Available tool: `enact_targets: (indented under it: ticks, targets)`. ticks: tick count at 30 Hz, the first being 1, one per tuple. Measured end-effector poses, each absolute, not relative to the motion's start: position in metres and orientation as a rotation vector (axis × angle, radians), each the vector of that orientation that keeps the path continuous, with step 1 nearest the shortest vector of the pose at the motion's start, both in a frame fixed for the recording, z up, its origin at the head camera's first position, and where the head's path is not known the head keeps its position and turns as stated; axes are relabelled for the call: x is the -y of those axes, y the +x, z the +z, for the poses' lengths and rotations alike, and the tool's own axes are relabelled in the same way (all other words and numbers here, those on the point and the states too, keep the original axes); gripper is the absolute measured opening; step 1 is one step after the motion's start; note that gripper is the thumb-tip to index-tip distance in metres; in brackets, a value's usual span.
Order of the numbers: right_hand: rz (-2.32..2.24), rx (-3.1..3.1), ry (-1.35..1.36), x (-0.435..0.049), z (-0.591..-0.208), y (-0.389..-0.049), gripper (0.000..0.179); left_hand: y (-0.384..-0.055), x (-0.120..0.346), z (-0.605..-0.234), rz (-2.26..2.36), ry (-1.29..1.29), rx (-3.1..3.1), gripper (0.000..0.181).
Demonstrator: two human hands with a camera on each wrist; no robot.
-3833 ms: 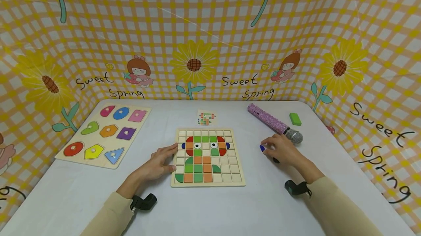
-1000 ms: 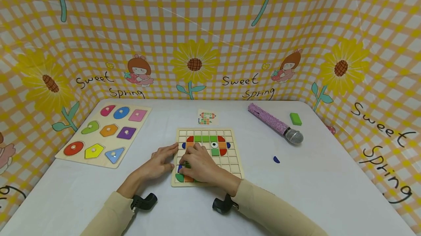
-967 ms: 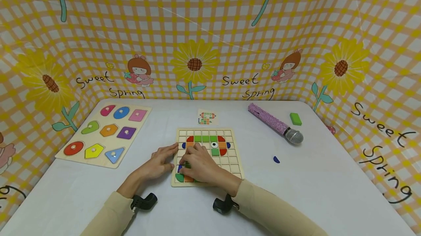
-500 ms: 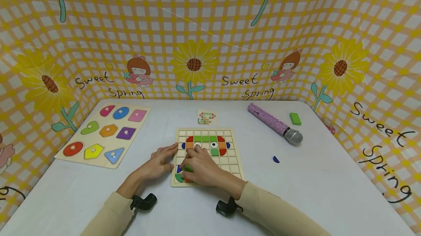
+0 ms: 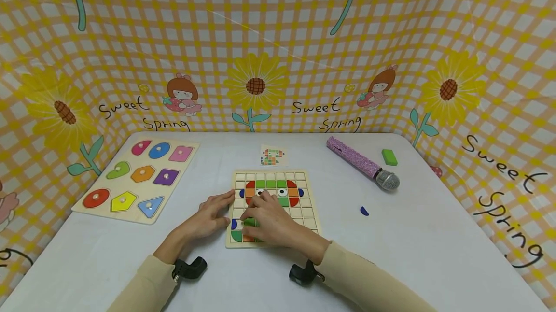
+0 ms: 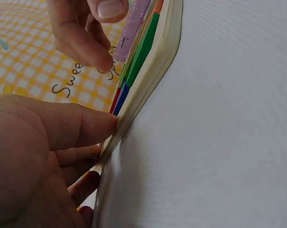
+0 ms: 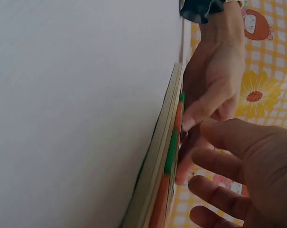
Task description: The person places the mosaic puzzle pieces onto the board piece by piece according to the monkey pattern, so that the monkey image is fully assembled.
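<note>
A wooden grid board [image 5: 310, 210] lies mid-table, with red, orange, green and blue tiles forming an animal figure. Along its left edge my left hand [image 5: 209, 218] rests, the thumb and fingertips against the rim. My right hand [image 5: 272, 220] hovers over the lower left of the board, fingers loosely bent and holding nothing, as the right wrist view also shows. Just left of its fingertips a blue half-round tile [image 5: 234, 224] sits in the left column, above a green quarter-round tile [image 5: 236, 236]. Several tiles are hidden under the right hand.
Another blue half-round tile [image 5: 364, 211] lies right of the board. A pink glittery microphone [image 5: 354, 157] and a green block [image 5: 389, 157] are at the back right. Behind the board is a small picture card [image 5: 273, 155]; a knobbed shape puzzle [image 5: 130, 189] lies at the left.
My right hand brought a blue half-round tile from the right to the board's left column, let it go, and has shifted slightly right. My left hand stayed at the edge.
</note>
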State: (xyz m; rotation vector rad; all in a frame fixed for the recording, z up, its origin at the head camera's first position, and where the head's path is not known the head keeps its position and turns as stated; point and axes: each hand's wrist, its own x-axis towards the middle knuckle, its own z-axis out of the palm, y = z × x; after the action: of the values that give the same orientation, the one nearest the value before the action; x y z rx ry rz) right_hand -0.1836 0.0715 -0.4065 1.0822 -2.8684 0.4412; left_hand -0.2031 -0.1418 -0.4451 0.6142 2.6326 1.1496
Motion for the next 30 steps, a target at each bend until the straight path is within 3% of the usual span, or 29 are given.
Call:
enact_targets:
  ticks: [21, 30]
  targets:
    - [0.413, 2.857, 0.488, -0.245, -0.413, -0.182, 0.020, -0.204, 0.141, -0.450, 1.159, 0.619, -2.646, 0.062]
    - [0.397, 2.891, 0.339, -0.292, -0.414, -0.167, 0.015, -0.204, 0.141, -0.448, 1.175, 0.616, -2.635, 0.061]
